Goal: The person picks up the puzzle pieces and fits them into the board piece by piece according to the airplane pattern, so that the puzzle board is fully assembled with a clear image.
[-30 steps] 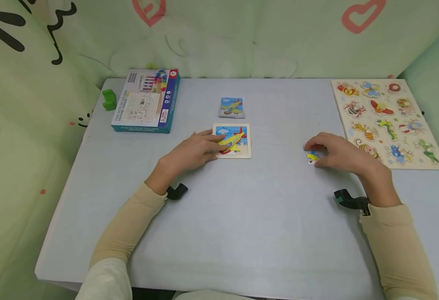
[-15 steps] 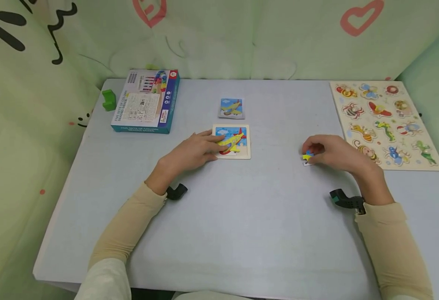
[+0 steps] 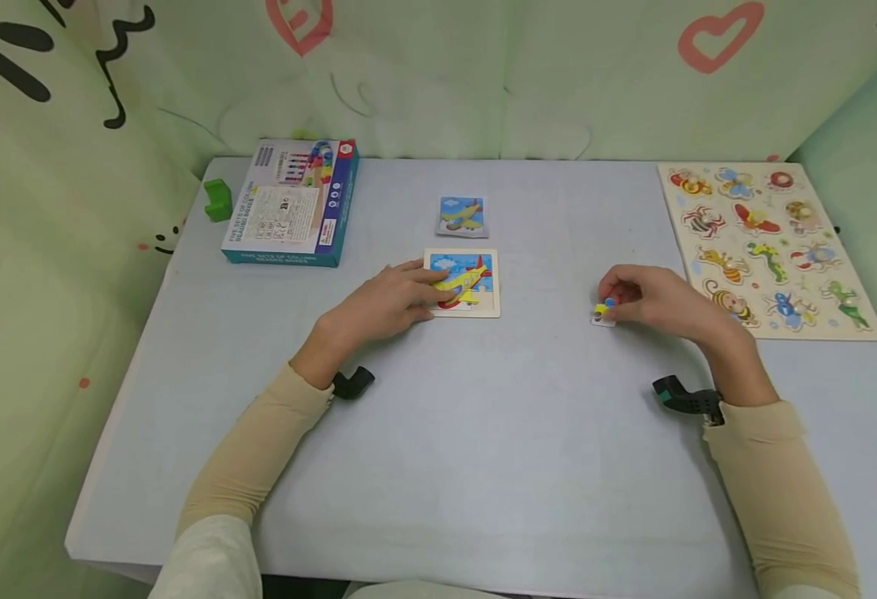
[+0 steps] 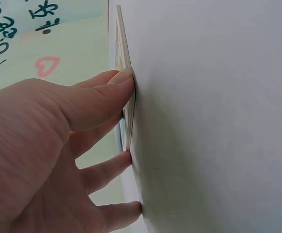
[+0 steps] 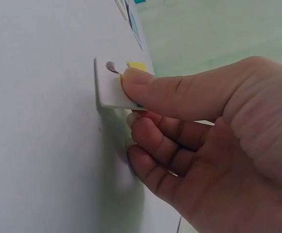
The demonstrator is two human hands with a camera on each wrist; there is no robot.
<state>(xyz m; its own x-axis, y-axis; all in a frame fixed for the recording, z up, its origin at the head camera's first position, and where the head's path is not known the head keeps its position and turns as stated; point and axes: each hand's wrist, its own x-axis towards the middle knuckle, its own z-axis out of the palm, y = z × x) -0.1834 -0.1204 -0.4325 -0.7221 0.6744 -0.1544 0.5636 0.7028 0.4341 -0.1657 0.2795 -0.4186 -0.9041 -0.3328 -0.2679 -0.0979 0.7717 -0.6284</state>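
A small wooden jigsaw puzzle with a yellow airplane on blue sky lies at the middle of the table. My left hand rests on its left side with fingers stretched over the picture. In the left wrist view, the thumb touches the edge of the puzzle board and two other fingertips reach the tabletop. To the right, my right hand pinches a puzzle piece between thumb and fingers. The right wrist view shows the piece white with a bit of yellow, partly covered by the thumb.
Behind the puzzle lies a small airplane picture card. A boxed toy set and a green block are at the back left. An insect peg board lies at the right, beside my right hand.
My right hand has moved a little left, away from the peg board, and the piece in it has gone along and tilted. The left hand stays on the puzzle.
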